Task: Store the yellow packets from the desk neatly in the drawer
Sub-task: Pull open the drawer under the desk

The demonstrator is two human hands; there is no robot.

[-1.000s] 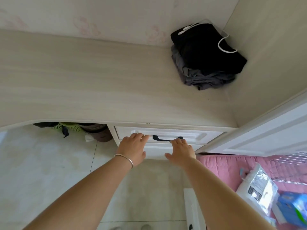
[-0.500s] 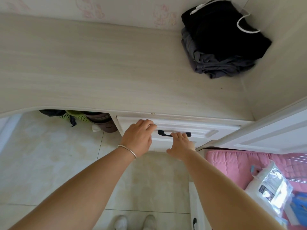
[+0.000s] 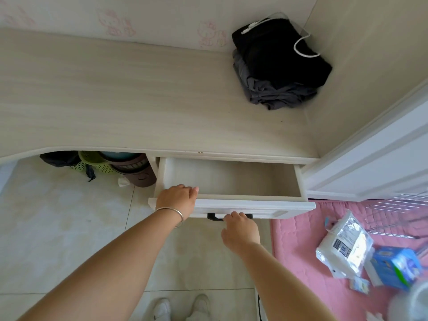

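The step in hand is the opening of the drawer (image 3: 231, 179), which stands pulled well out from under the table (image 3: 139, 100), its pale inside bare as far as can be seen. The right hand (image 3: 240, 229) reaches up to the dark handle (image 3: 214, 216) on the drawer front, fingers curled onto it in a closed grip. The left hand (image 3: 177, 199) rests on the top edge of the front at its left end, the fingers bent over the rim and holding it. No yellow packets show anywhere in this view; the tabletop carries only a folded pile of dark clothes (image 3: 278, 70) in the far right corner with a white cord (image 3: 303, 46) lying across it, so where the packets lie cannot be told from here. The next move seems to call for letting go of the drawer, finding the packets and bringing them over to lay flat and in rows inside. Around the work, baskets and tubs (image 3: 115, 165) are tucked beneath the table to the left, a white cabinet door (image 3: 370, 158) stands close at the drawer's right end, and a pink mat (image 3: 301, 251) on the floor holds a clear bag (image 3: 345, 246) and a blue box (image 3: 396, 265). The open drawer juts out toward the person's white shoes (image 3: 183, 306), so it may be bumped when stepping about.
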